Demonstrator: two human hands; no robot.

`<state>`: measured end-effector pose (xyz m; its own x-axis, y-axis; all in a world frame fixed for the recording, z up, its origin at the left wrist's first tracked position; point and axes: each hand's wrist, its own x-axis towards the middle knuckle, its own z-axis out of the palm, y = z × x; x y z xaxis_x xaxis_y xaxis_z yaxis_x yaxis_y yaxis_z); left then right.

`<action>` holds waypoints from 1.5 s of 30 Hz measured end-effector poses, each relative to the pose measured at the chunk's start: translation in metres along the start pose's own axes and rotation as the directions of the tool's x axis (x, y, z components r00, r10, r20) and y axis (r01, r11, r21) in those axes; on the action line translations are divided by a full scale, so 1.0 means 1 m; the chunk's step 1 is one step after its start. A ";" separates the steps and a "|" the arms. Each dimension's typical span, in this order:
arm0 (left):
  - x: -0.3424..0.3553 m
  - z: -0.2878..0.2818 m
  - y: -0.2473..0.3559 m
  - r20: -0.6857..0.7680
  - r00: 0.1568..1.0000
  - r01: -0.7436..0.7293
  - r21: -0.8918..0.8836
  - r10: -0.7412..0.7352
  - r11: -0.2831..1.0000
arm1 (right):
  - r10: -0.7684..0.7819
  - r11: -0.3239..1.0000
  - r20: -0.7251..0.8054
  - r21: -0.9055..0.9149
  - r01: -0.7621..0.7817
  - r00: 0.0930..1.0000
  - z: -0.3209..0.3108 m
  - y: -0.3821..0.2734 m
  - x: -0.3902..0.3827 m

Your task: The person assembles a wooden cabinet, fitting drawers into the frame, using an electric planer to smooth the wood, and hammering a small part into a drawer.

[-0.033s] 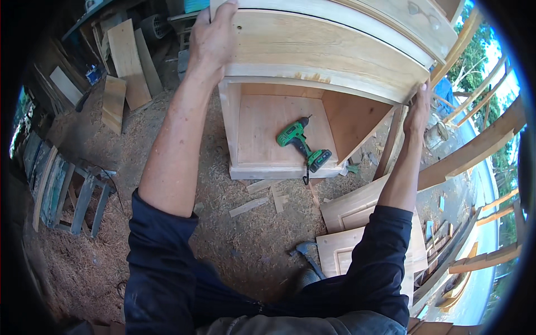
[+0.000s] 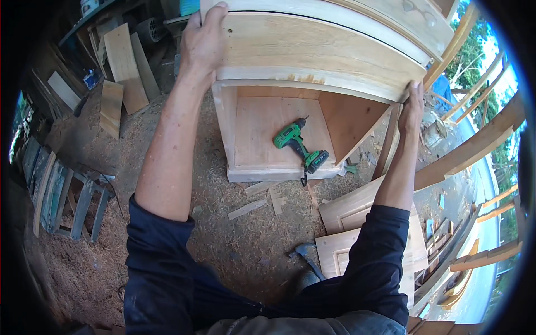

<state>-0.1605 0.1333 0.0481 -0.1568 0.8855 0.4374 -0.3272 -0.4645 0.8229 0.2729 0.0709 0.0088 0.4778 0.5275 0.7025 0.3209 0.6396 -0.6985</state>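
A pale wooden drawer front (image 2: 318,53) runs across the upper part of an unpainted wooden cabinet (image 2: 254,174). At its left end my left hand (image 2: 202,53) grips the edge, thumb on the front face. My right hand (image 2: 412,109) closes round the right end, some fingers hidden behind the edge. Below the drawer front is the cabinet's open compartment. A green and black cordless drill (image 2: 298,142) lies on that compartment's floor, its battery end over the front lip.
Panelled wooden doors (image 2: 338,241) lie at the lower right beside a hammer (image 2: 307,257). Wood offcuts (image 2: 248,209) and shavings litter the ground. Boards (image 2: 124,70) lean at the far left, near a weathered wooden frame (image 2: 84,204). Curved timbers (image 2: 474,153) stretch along the right.
The view has shifted slightly, so the cabinet, drawer front and both hands appear a little further left. Both hands keep their hold; the drill stays in place inside the cabinet.
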 end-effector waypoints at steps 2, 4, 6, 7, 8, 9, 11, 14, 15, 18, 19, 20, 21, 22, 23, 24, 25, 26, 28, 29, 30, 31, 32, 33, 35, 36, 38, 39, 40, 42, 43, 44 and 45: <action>-0.005 0.004 0.001 0.025 0.993 -0.120 0.048 0.118 0.992 | 0.019 1.000 0.035 0.003 -0.020 0.999 -0.001 -0.003 -0.003; 0.000 0.001 -0.005 0.013 0.991 -0.130 -0.009 0.130 0.992 | 0.040 0.999 0.075 0.001 -0.040 0.996 -0.004 -0.002 -0.005; 0.003 0.003 -0.003 -0.010 0.990 -0.143 0.033 0.143 0.989 | 0.151 0.980 0.104 0.111 -0.163 0.983 -0.014 -0.004 0.007; 0.006 -0.003 -0.004 0.003 0.994 -0.113 -0.011 0.113 0.994 | 0.138 0.979 0.121 0.132 -0.154 0.983 -0.010 -0.003 0.007; 0.009 -0.005 -0.002 0.026 0.996 -0.084 -0.048 0.085 0.995 | 0.116 0.987 0.077 0.099 -0.123 0.990 -0.004 0.001 0.005; 0.012 -0.003 -0.003 0.006 0.995 -0.096 -0.007 0.096 0.995 | 0.111 0.991 0.076 0.063 -0.116 0.991 -0.003 0.001 0.005; 0.008 0.007 -0.006 0.013 0.993 -0.118 0.013 0.118 0.993 | 0.097 0.995 0.058 0.027 -0.099 0.994 -0.007 0.001 0.007; 0.005 0.008 -0.003 0.016 0.992 -0.125 0.006 0.125 0.992 | 0.109 0.988 0.085 0.098 -0.117 0.990 -0.010 0.008 0.004; 0.004 0.006 -0.002 0.028 0.992 -0.123 0.005 0.123 0.992 | 0.130 0.978 0.070 0.153 -0.139 0.989 -0.010 0.011 0.001; 0.006 0.004 -0.006 0.046 0.989 -0.139 -0.015 0.139 0.990 | 0.168 0.967 0.051 0.185 -0.175 0.984 -0.013 0.010 0.003; 0.007 0.005 -0.007 0.057 0.986 -0.153 -0.029 0.154 0.988 | 0.189 0.963 0.051 0.189 -0.195 0.981 -0.014 0.010 0.001; 0.009 0.006 -0.007 0.061 0.986 -0.155 -0.024 0.156 0.988 | 0.209 0.957 0.053 0.193 -0.215 0.976 -0.014 0.011 -0.001; 0.011 0.008 -0.007 0.048 0.984 -0.170 -0.013 0.171 0.985 | 0.211 0.956 0.051 0.199 -0.217 0.976 -0.013 0.010 0.002; 0.010 0.009 -0.009 0.028 0.984 -0.175 -0.002 0.175 0.984 | 0.229 0.952 0.039 0.201 -0.232 0.973 -0.014 0.010 0.004; 0.008 0.009 -0.009 0.020 0.985 -0.169 0.006 0.169 0.986 | 0.246 0.947 0.030 0.204 -0.247 0.969 -0.013 0.011 0.005; 0.007 0.008 -0.009 0.011 0.984 -0.179 -0.013 0.180 0.984 | 0.256 0.944 0.041 0.205 -0.259 0.966 -0.010 0.015 0.007; 0.005 0.005 -0.008 -0.002 0.982 -0.191 -0.028 0.191 0.981 | 0.215 0.958 0.038 0.186 -0.218 0.976 -0.006 0.020 0.010; 0.005 0.003 -0.008 -0.021 0.981 -0.195 -0.006 0.195 0.981 | 0.175 0.967 0.041 0.179 -0.179 0.984 0.001 0.027 0.012; 0.007 0.004 -0.014 0.021 0.979 -0.198 -0.109 0.202 0.974 | 0.138 0.980 0.023 0.142 -0.140 0.990 -0.006 0.037 0.017; 0.008 0.004 -0.016 0.019 0.975 -0.219 -0.072 0.221 0.973 | 0.162 0.977 0.008 0.139 -0.161 0.987 -0.009 0.039 0.017; 0.008 0.008 -0.017 0.019 0.970 -0.241 -0.044 0.242 0.970 | 0.123 0.984 -0.011 0.132 -0.120 0.992 -0.017 0.043 0.021; 0.005 0.009 -0.017 0.055 0.973 -0.222 -0.053 0.225 0.974 | 0.167 0.979 -0.020 0.126 -0.163 0.986 -0.020 0.039 0.021; 0.005 0.009 -0.017 0.094 0.974 -0.202 -0.069 0.208 0.977 | 0.162 0.983 -0.045 0.098 -0.157 0.986 -0.023 0.039 0.023; 0.005 0.005 -0.020 0.073 0.973 -0.215 -0.058 0.218 0.975 | 0.162 0.984 -0.038 0.082 -0.159 0.986 -0.022 0.034 0.023; 0.007 -0.006 -0.026 0.088 0.968 -0.239 0.016 0.237 0.971 | 0.208 0.978 -0.028 0.006 -0.208 0.978 -0.019 0.029 0.024; 0.008 -0.011 -0.028 0.074 0.969 -0.237 0.022 0.235 0.971 | 0.237 0.967 -0.037 -0.081 -0.240 0.971 -0.021 0.029 0.026; 0.007 -0.019 -0.029 0.125 0.960 -0.266 0.140 0.250 0.954 | 0.236 0.963 -0.027 -0.129 -0.238 0.971 -0.015 0.028 0.024; 0.007 -0.006 -0.036 -0.058 0.869 -0.490 0.031 0.491 0.871 | 0.231 0.958 -0.030 -0.167 -0.233 0.972 -0.011 0.028 0.023; 0.007 -0.010 -0.032 -0.065 0.868 -0.491 0.025 0.492 0.871 | 0.225 0.959 -0.027 -0.173 -0.226 0.974 -0.012 0.026 0.023; 0.005 -0.020 -0.018 0.100 0.934 -0.353 0.422 0.344 0.835 | 0.206 0.974 -0.049 -0.081 -0.210 0.977 -0.016 0.025 0.016; 0.004 -0.023 -0.015 0.097 0.932 -0.356 0.418 0.348 0.836 | 0.144 0.987 -0.118 -0.058 -0.151 0.983 -0.012 0.023 0.009; 0.003 -0.029 -0.014 0.164 0.924 -0.382 0.433 0.346 0.816 | 0.151 0.986 -0.112 -0.051 -0.158 0.982 0.004 0.021 -0.007; 0.003 -0.035 -0.014 0.231 0.912 -0.408 0.445 0.339 0.797 | 0.108 0.991 -0.366 0.107 -0.074 0.924 0.021 0.018 -0.026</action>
<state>-0.1894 0.1424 0.0252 -0.0385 0.6472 0.7613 0.2176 -0.7382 0.6385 0.2492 0.0801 -0.0195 0.7760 0.3519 0.5234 0.1951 0.6553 -0.7298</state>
